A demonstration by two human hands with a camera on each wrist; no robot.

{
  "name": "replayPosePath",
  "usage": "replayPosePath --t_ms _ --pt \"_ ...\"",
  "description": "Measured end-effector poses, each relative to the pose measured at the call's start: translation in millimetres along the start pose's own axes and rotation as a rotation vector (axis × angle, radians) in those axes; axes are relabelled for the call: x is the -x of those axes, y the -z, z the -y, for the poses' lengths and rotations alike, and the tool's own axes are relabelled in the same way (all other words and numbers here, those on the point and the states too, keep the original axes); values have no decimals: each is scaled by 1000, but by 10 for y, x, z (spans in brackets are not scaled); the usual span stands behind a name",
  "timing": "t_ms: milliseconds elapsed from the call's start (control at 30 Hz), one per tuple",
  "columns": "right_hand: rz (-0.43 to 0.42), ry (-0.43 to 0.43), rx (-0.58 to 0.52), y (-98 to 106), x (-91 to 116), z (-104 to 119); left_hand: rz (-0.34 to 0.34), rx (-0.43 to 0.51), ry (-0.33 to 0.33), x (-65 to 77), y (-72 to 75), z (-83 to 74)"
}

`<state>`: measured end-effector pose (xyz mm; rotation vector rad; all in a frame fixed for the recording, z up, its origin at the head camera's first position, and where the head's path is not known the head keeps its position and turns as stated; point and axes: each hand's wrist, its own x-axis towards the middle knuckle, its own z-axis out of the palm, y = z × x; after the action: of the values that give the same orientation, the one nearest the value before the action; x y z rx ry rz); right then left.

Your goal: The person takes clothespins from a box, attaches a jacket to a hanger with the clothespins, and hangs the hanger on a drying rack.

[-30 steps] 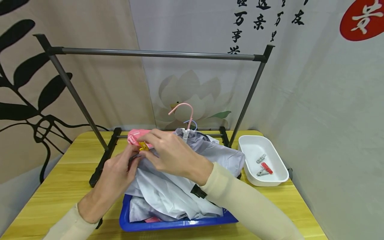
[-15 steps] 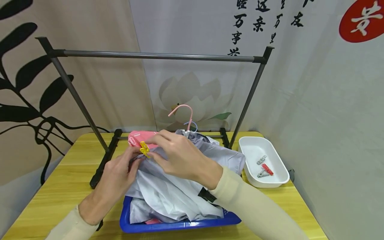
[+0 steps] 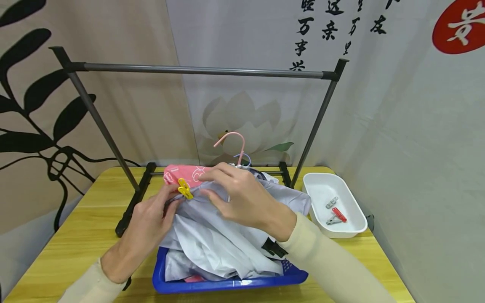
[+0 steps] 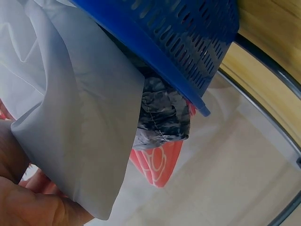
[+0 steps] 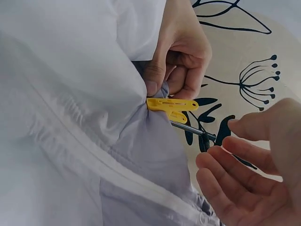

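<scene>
A pale grey garment (image 3: 216,240) lies bunched over the blue basket (image 3: 227,287). My left hand (image 3: 147,218) pinches its upper left edge between thumb and fingers. Right beside that pinch, a yellow clothespin (image 3: 185,189) is clipped on the fabric; the right wrist view shows the clothespin (image 5: 171,106) biting into a gathered fold. My right hand (image 3: 248,202) is just to the right of the clothespin, apart from it, fingers loosely bent around nothing. A pink hanger hook (image 3: 241,145) rises from the garment's top. Behind the left fingertips shows pink printed cloth (image 3: 185,171).
A dark metal clothes rack (image 3: 204,70) spans the back of the wooden table (image 3: 72,235). At the right stands a white tub (image 3: 337,182) holding a red clothespin (image 3: 339,215) and grey ones. Behind the pink hook is a blue hook (image 3: 246,156).
My right hand has let go of the yellow clothespin and drawn back to the right. The clothespin stays on the garment, and my left hand keeps its pinch in place.
</scene>
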<state>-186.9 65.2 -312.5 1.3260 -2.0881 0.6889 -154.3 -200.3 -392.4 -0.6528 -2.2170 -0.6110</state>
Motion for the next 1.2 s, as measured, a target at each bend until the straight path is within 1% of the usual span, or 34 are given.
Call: replayPosePath --t_ms 333,600,800,1200 --pt "-19 -18 4 120 103 -63 -11 7 0 4 0 1" --pt "-72 -29 -39 225 175 -121 -5 12 18 18 5 4" --pt "-117 -39 -50 291 224 -174 1 10 23 24 10 12" --pt "-146 -74 -56 469 355 -283 14 19 44 44 22 14"
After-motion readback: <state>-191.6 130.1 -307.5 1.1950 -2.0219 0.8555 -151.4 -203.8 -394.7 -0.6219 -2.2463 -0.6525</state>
